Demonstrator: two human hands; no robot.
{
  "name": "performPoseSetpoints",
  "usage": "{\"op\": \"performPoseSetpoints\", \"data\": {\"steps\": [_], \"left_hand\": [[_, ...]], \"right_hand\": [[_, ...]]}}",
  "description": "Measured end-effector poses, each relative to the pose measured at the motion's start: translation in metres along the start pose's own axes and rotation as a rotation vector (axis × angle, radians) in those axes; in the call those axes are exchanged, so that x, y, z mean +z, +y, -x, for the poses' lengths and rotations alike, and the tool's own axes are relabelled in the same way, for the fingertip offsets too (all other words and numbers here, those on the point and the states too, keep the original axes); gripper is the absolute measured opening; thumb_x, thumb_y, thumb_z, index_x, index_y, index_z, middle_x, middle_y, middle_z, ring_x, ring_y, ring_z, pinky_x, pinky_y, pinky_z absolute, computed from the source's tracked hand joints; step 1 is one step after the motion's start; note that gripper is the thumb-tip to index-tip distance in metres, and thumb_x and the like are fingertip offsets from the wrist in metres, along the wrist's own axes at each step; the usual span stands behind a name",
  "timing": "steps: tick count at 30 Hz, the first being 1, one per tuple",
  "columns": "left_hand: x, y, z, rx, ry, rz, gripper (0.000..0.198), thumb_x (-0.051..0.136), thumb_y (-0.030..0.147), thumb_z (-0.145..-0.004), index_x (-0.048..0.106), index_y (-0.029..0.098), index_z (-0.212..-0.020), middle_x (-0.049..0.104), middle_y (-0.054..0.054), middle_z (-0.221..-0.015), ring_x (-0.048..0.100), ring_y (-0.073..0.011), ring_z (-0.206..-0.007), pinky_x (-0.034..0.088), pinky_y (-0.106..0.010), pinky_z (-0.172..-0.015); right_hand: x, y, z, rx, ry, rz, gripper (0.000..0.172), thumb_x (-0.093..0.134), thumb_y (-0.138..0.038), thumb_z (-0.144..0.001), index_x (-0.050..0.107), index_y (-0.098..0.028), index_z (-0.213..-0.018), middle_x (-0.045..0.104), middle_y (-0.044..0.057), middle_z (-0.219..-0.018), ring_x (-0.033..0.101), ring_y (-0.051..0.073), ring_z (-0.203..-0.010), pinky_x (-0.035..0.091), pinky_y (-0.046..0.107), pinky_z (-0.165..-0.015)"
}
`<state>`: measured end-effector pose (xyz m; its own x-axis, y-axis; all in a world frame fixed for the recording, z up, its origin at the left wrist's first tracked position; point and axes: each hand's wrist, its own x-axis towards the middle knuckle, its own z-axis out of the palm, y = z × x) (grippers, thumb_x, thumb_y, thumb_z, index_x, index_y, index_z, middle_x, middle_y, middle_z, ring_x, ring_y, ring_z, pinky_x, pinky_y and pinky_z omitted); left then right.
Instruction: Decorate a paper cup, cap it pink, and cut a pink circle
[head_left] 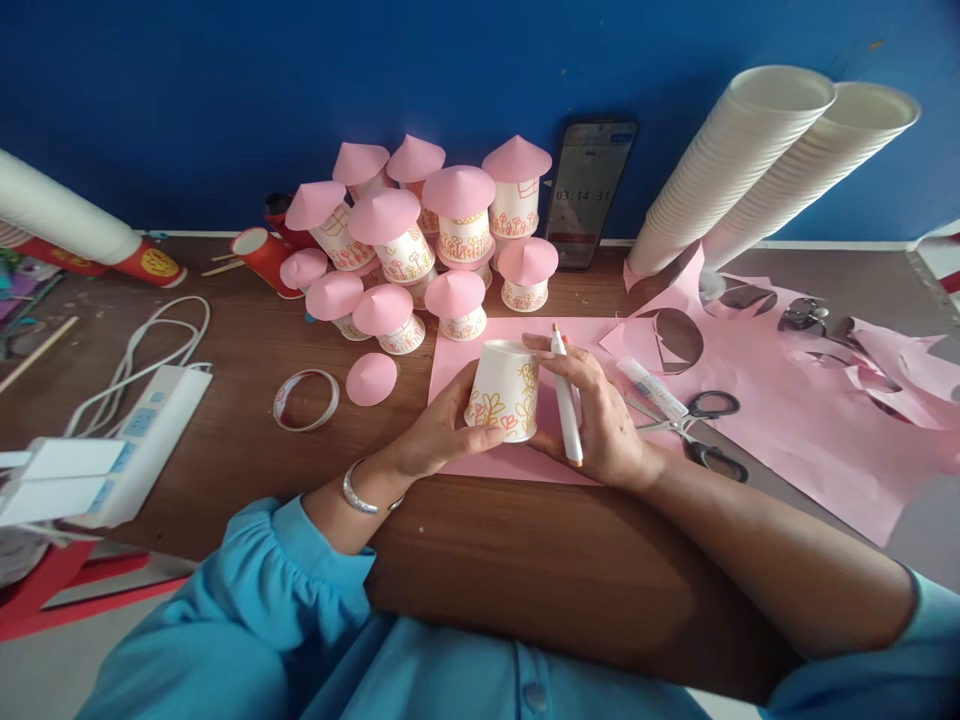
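An upside-down white paper cup (501, 385) with yellow and orange flowers drawn on it is in my left hand (439, 425), whose thumb lies along the lower rim. My right hand (604, 420) is closed round a white marker (566, 400) with an orange tip and end; its fingertips reach the cup's right side. Beneath both hands lies a pink paper sheet (450, 370). Behind the cup stand several decorated cups with pink cone roofs (455, 295). A loose pink cone (371, 379) and a tape roll (306, 400) are left of my left hand.
Scissors (686, 430), a glue stick (651, 388) and cut pink paper (810, 430) lie at right. Tall paper cup stacks (739, 150) lean by the blue wall, beside a phone (589, 195). A power strip (150, 440) with a white cable sits left.
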<state>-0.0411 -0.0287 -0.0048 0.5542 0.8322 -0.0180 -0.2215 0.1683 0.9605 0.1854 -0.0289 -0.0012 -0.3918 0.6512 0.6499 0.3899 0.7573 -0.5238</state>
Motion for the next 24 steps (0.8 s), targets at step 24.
{"op": "performPoseSetpoints", "data": {"steps": [24], "left_hand": [[0.023, 0.015, -0.003, 0.082, 0.156, -0.133, 0.083, 0.096, 0.037, -0.064, 0.05, 0.02, -0.131, 0.067, -0.009, -0.11, 0.067, -0.0239, -0.091, 0.057, -0.035, -0.073]], "right_hand": [[0.001, 0.008, 0.013, 0.061, 0.028, 0.023, 0.069, 0.078, -0.036, -0.09, 0.041, -0.03, -0.148, 0.061, 0.013, -0.144, 0.06, 0.035, -0.137, 0.051, 0.062, -0.115]]}}
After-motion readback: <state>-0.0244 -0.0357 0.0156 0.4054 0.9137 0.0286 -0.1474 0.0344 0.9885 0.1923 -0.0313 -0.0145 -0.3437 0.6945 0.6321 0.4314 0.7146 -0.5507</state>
